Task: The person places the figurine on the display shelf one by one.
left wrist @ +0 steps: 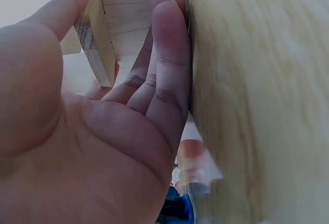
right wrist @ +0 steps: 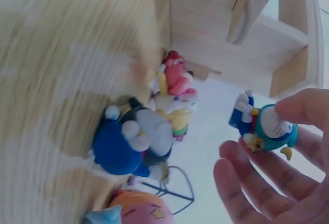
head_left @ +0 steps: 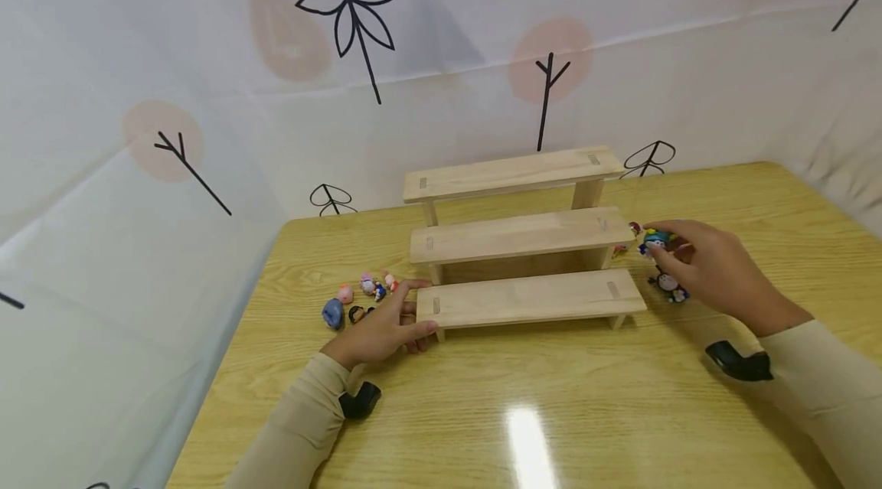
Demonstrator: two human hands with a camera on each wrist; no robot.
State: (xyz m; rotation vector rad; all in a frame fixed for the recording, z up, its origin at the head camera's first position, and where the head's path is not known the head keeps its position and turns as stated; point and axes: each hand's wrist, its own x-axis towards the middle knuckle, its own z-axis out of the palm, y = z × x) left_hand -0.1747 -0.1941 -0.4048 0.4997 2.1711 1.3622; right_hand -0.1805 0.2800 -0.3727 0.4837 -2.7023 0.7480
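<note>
A three-step wooden display stand (head_left: 530, 298) stands on the table. At the left end of its lowest step is my left hand (head_left: 377, 330), thumb at the front corner and index finger round the back. The left wrist view shows other fingers (left wrist: 169, 70) of that hand extended along the tabletop beside the stand's leg (left wrist: 97, 44). To the right of the stand, my right hand (head_left: 720, 267) pinches a small figurine (right wrist: 270, 124) with a teal hood and white face, held off the table. Just below it stands a dark-and-white figurine (head_left: 668, 286).
More figurines stand right of the stand, including a red one (right wrist: 177, 75) and a blue-and-white one (right wrist: 121, 144). Several others, among them a blue figure (head_left: 333, 313) and a pink one (head_left: 345, 293), lie left of it. A patterned cloth (head_left: 448, 106) hangs behind the table.
</note>
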